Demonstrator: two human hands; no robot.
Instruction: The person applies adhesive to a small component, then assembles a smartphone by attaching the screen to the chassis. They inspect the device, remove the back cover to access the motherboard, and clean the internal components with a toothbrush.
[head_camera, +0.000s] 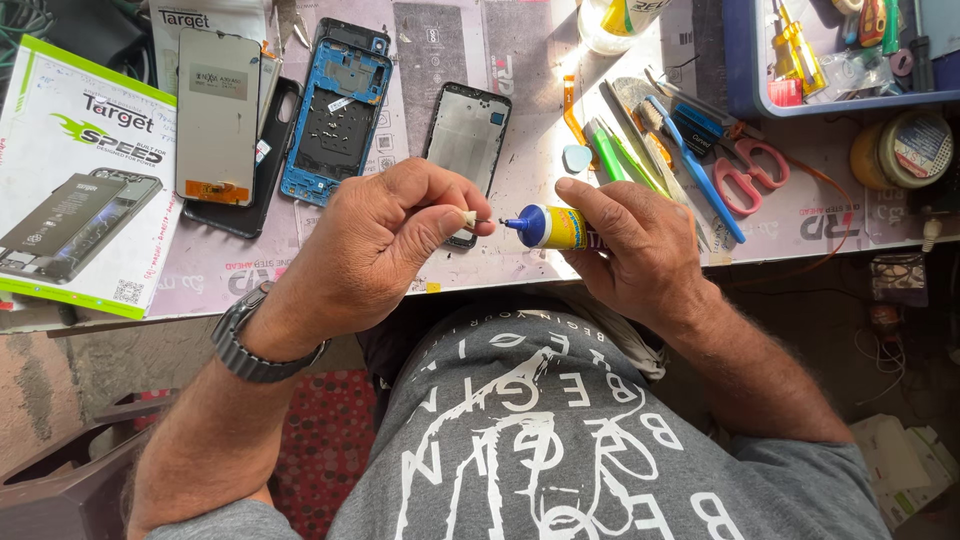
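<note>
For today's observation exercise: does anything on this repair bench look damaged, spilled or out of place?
Nothing spilled. The phones are in pieces: a blue inner frame and a black frame lie bare. Tools sprawl loose beside the tray.

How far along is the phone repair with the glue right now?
Done: the phone is apart, with the blue frame, black frame and screen panel lying separate. In hand: the right hand holds the glue tube, and the left hand pinches its small cap off the blue tip. Left: no glue shows on either frame.
</note>
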